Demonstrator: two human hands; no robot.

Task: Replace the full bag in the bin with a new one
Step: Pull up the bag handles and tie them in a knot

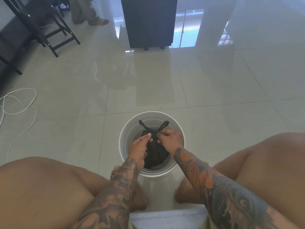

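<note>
1. full black plastic bag (155,157) sits down inside the round white plastic bin (123,134), directly under both hands, between the person's knees.
2. left hand (139,148) pinches the bag neck at the knot; right hand (170,139) pinches one of the two thin black tie handles (164,125), which cross and stick up just beyond the fingers.
3. risk: knot looks not yet pulled tight, so it may slip open when the bag is lifted and spill.
4. risk: thin handles could stretch or tear if pulled hard, since the bag looks packed.
5. risk: the light bin may lift with the bag, as neither hand holds its rim.
6. no new bag in view, so it needs fetching.
7. around: loose white cable (19,103) on the glossy tiled floor (214,83) well left of the left hand; dark wooden chair (49,28) far left; dark cabinet on feet (149,22) straight ahead; another person's legs (89,15) beyond. none is near the bin.
</note>
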